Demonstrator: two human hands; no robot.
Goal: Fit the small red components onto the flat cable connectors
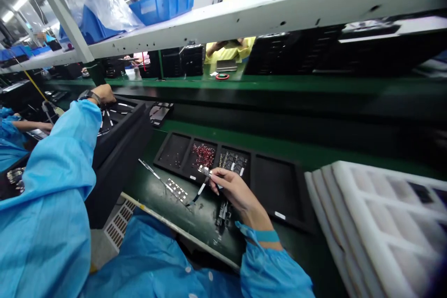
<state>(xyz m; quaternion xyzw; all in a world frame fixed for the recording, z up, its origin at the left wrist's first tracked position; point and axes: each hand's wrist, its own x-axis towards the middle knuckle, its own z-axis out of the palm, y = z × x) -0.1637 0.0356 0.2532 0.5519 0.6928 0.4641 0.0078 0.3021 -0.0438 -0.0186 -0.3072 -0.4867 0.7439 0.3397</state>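
Observation:
My right hand pinches a small circuit board with a dark ribbon cable that hangs toward the bench. Behind it lies a black compartment tray with small red parts in one section and small dark boards in another. On the far left, my left hand reaches over a black foam box containing strips with white labels; its fingertips are hidden. On the bench below the tray rest a sheet of small metallic pieces and a long thin strip.
White divided trays are stacked at the right. A metal-cased unit lies beyond the foam box. Overhead runs a white shelf with a blue bin. A co-worker in yellow sits opposite; another person's arm shows at left.

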